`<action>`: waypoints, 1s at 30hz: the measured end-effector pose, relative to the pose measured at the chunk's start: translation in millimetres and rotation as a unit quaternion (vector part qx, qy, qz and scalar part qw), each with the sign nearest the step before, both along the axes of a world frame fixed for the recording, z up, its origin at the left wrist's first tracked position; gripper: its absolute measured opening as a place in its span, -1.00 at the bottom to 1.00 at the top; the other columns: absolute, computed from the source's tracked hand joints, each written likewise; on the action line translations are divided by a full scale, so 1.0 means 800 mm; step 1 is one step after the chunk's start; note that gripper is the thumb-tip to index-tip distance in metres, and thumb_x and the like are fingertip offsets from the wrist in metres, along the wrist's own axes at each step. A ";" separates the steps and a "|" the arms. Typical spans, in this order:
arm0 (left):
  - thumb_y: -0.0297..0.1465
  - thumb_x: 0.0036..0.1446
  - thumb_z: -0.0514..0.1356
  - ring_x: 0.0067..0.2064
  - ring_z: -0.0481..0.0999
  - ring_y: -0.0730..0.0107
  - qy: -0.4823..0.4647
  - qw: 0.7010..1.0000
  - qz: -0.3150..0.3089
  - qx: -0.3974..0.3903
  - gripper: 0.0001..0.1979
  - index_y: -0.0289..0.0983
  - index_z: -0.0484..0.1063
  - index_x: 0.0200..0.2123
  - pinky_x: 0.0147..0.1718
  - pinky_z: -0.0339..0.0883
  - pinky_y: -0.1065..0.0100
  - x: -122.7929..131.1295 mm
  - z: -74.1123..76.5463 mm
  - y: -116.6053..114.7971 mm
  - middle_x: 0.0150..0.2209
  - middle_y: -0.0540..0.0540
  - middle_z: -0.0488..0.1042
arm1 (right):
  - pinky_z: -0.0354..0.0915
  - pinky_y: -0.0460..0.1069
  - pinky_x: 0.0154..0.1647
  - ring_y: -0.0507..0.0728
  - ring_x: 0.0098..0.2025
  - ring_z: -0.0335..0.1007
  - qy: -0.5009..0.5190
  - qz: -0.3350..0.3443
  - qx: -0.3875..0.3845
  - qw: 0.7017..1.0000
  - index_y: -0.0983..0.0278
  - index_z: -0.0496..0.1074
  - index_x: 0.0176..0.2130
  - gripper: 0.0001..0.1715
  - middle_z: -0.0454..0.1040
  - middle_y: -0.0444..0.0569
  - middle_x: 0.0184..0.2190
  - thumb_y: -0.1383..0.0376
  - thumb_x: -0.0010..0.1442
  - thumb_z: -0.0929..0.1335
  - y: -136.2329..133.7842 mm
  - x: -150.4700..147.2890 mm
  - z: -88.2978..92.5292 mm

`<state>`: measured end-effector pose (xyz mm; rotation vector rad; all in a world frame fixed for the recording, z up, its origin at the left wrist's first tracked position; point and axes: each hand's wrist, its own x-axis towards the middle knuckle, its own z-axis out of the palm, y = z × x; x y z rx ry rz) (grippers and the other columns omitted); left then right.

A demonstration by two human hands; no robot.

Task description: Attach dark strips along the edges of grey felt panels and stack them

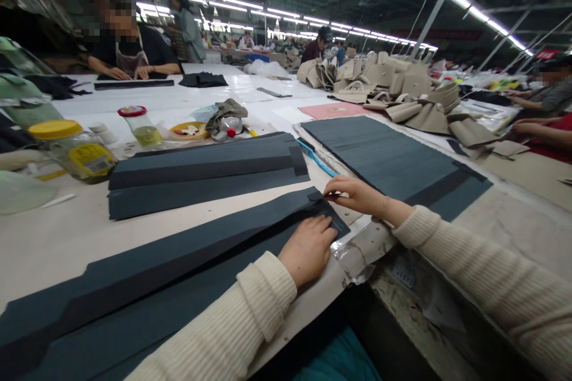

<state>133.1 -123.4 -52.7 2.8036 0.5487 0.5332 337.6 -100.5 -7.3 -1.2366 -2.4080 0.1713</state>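
A long dark blue-green fabric panel (196,238) with a black strip (156,280) along it lies slantwise on the table before me. My left hand (310,250) rests on the panel near its right end, palm down with the fingers stretched out. Just beyond it, my right hand (355,193) pinches the end of the black strip between thumb and fingers. The exact hold at the fingertips is partly hidden. Behind these lies a stack of similar panels (210,187), and to the right a wide dark panel (393,155) on a board. A blue-handled brush (317,158) lies between them.
Glass jars, one yellow-lidded (74,152) and one red-lidded (140,128), stand at the left. A yellow dish (190,131) sits further back. Beige bag pieces (402,86) are heaped at the back right. A co-worker (129,47) works across the table; others sit around.
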 end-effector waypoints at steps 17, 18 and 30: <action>-0.29 0.21 -0.10 0.15 0.17 0.13 0.016 0.986 0.153 0.066 -0.59 -0.36 0.23 0.05 0.07 0.04 0.04 -0.002 -0.009 0.003 0.11 -0.25 0.26 | 0.26 0.04 -0.11 0.09 -0.18 0.31 -0.183 0.029 0.098 0.978 0.29 0.41 -0.14 -0.71 0.42 0.07 -0.22 0.38 0.18 0.21 -0.045 0.013 -0.029; -0.25 0.21 -0.11 0.16 0.15 0.12 0.023 0.986 0.149 0.065 -0.56 -0.36 0.21 0.06 0.08 0.04 0.03 -0.001 -0.011 0.002 0.12 -0.25 0.24 | 0.26 0.04 -0.11 0.09 -0.18 0.31 -0.195 0.033 0.098 0.975 0.29 0.41 -0.13 -0.71 0.42 0.06 -0.21 0.39 0.18 0.21 -0.045 0.014 -0.028; -0.11 0.20 -0.19 0.23 0.00 0.14 0.047 0.988 0.139 0.049 -0.41 -0.39 0.08 0.15 0.14 -0.10 0.00 -0.003 -0.014 -0.002 0.21 -0.28 0.07 | 0.27 0.05 -0.10 0.13 -0.14 0.32 -0.219 0.036 0.085 0.971 0.32 0.44 -0.17 -0.68 0.44 0.06 -0.21 0.23 0.21 0.21 -0.052 0.006 -0.012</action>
